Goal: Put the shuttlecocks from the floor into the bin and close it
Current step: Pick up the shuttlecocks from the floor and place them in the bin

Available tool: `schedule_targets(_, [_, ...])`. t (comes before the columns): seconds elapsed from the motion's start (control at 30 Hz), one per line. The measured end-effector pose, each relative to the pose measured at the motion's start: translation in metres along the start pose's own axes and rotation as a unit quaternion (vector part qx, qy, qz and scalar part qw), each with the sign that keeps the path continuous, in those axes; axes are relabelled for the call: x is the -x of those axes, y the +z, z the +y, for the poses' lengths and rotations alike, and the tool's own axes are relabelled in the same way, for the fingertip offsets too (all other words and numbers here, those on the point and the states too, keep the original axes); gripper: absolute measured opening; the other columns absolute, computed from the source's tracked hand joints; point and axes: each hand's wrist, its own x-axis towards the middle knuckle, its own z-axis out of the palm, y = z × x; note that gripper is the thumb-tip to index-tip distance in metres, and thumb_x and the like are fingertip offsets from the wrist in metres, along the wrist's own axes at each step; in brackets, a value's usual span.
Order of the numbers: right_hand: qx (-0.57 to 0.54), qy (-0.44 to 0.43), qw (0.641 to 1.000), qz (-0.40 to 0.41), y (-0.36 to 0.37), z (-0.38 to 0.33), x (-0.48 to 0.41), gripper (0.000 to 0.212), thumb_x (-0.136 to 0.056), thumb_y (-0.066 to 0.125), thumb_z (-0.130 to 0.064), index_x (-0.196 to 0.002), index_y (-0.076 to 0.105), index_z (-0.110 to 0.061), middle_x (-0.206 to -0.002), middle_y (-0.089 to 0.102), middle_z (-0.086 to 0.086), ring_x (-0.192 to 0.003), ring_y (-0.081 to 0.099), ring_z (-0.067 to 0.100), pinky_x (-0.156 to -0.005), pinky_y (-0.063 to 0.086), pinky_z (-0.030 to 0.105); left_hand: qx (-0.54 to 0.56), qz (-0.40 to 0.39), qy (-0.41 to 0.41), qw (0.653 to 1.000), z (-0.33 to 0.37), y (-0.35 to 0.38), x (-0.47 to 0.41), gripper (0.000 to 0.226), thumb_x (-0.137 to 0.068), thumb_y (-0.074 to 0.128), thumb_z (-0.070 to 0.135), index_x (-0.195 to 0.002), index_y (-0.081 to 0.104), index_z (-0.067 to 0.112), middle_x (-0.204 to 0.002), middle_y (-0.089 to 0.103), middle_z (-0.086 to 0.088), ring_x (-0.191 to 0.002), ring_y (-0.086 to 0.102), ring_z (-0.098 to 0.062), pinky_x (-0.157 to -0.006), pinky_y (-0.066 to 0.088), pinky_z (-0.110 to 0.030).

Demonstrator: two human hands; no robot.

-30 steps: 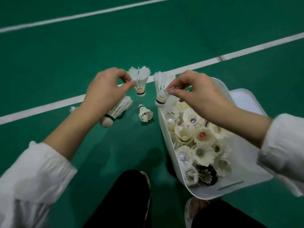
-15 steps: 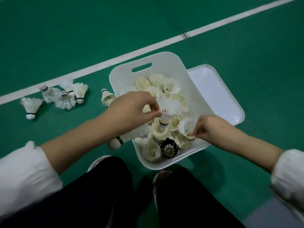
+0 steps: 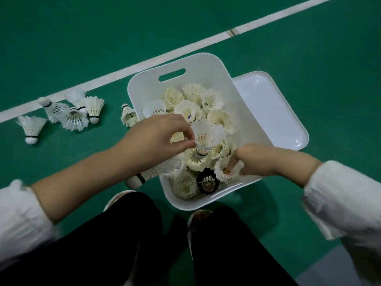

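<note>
White plastic bin (image 3: 206, 65) stands on the green floor (image 3: 309, 58), nearly full. Its lid (image 3: 272, 112) lies touching its right side. The left hand (image 3: 156, 141) pinches the upper shuttlecock (image 3: 206, 135) between thumb and forefinger above the pile, and a second shuttlecock (image 3: 148, 174) sticks out under the palm. The right hand (image 3: 257, 159), fingers curled, pinches the lower shuttlecock (image 3: 226, 172) inside the bin. Several loose shuttlecocks (image 3: 74, 114) lie on the floor at the left.

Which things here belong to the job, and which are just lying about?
Job:
- bin
- lid, off, beside the bin
- floor shuttlecocks
- pinched shuttlecock in left hand
- second shuttlecock under that palm
- third shuttlecock held by right hand

Just there:
- court line
- shoes
</note>
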Motion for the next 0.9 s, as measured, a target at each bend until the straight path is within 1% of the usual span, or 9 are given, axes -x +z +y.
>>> schedule_targets(0.1, [-0.147,0.005,0.982,0.115,-0.033,-0.002,0.030,0.022,-0.091,0.058,-0.027,-0.110,0.067,-0.021,-0.113,0.066,-0.007,-0.105,0.060,0.011,-0.093,0.044,0.026,0.004,0.009,0.007,1.000,0.001,0.000,0.000,0.019,-0.083,0.059,0.044,-0.087,0.068,0.028,-0.092,0.062,0.016,-0.070,0.048,0.007,-0.068,0.044,-0.030])
schedule_targets(0.17, [-0.349,-0.004,0.918,0.188,-0.050,-0.011,0.045,0.026,-0.089,0.057,-0.035,-0.103,0.066,-0.016,-0.094,0.069,0.002,-0.081,0.064,0.012,-0.072,0.054,0.030,0.006,0.016,0.016,1.000,0.003,0.000,0.000,0.020,-0.083,0.059,0.046,-0.087,0.068,0.029,-0.092,0.063,0.015,-0.069,0.048,0.006,-0.067,0.046,-0.032])
schedule_targets(0.23, [-0.431,-0.005,0.881,0.195,-0.057,-0.024,0.048,0.029,-0.085,0.060,-0.038,-0.100,0.064,-0.014,-0.083,0.065,0.007,-0.067,0.062,0.015,-0.055,0.054,0.030,0.001,0.014,0.031,0.999,0.007,0.000,0.000,0.028,-0.082,0.053,0.053,-0.087,0.068,0.030,-0.091,0.063,0.015,-0.073,0.051,0.002,-0.067,0.050,-0.036])
schedule_targets(0.4, [-0.301,0.048,0.928,0.216,-0.050,-0.038,0.025,0.008,-0.083,0.069,-0.017,-0.076,0.067,-0.013,-0.067,0.069,0.003,-0.043,0.061,0.003,-0.060,0.053,0.026,-0.014,0.027,0.055,0.998,0.010,-0.001,0.000,0.035,-0.083,0.044,0.056,-0.089,0.067,0.029,-0.089,0.061,0.016,-0.075,0.054,0.004,-0.063,0.051,-0.036])
schedule_targets(0.5, [-0.300,0.072,0.920,0.244,-0.057,-0.026,0.030,0.006,-0.082,0.069,-0.012,-0.076,0.070,-0.012,-0.067,0.070,0.000,-0.043,0.062,-0.001,-0.058,0.049,0.011,0.012,0.040,0.042,0.998,0.013,-0.004,0.001,0.040,-0.085,0.043,0.056,-0.108,0.060,0.028,-0.097,0.057,0.015,-0.071,0.044,0.022,-0.062,0.038,-0.009])
schedule_targets(0.57, [-0.221,0.097,0.928,0.282,-0.061,-0.012,0.035,0.008,-0.082,0.065,-0.009,-0.077,0.070,-0.012,-0.064,0.069,0.000,-0.049,0.065,0.005,-0.052,0.042,0.003,0.043,0.045,0.015,0.998,0.014,-0.007,0.002,0.049,-0.085,0.034,0.060,-0.116,0.052,0.027,-0.098,0.053,0.015,-0.072,0.045,0.020,-0.062,0.034,-0.005])
schedule_targets(0.7, [0.014,0.141,0.963,0.229,-0.039,0.004,0.019,0.018,-0.085,0.056,-0.006,-0.096,0.070,-0.003,-0.095,0.069,0.014,-0.090,0.064,0.028,-0.078,0.048,0.029,0.068,0.047,0.000,0.997,0.010,-0.009,0.002,0.044,-0.086,0.038,0.059,-0.108,0.051,0.023,-0.097,0.052,0.011,-0.083,0.053,-0.001,-0.073,0.044,-0.013])
schedule_targets(0.8, [0.105,0.122,0.978,0.132,-0.011,-0.002,-0.001,0.025,-0.088,0.046,0.003,-0.107,0.062,0.001,-0.112,0.060,0.016,-0.101,0.061,0.030,-0.084,0.047,0.032,0.054,0.047,0.010,0.997,0.007,-0.003,0.001,0.030,-0.086,0.060,0.034,-0.106,0.052,0.014,-0.098,0.050,0.006,-0.087,0.051,-0.005,-0.082,0.044,-0.015])
schedule_targets(0.9, [0.127,0.111,0.977,0.127,0.001,-0.001,-0.012,0.031,-0.089,0.041,0.006,-0.115,0.057,0.000,-0.114,0.058,0.017,-0.103,0.060,0.030,-0.083,0.048,0.032,0.050,0.052,0.019,0.997,0.003,0.004,0.002,0.010,-0.085,0.063,0.010,-0.094,0.059,0.009,-0.096,0.052,0.001,-0.081,0.056,-0.011,-0.079,0.044,-0.023])
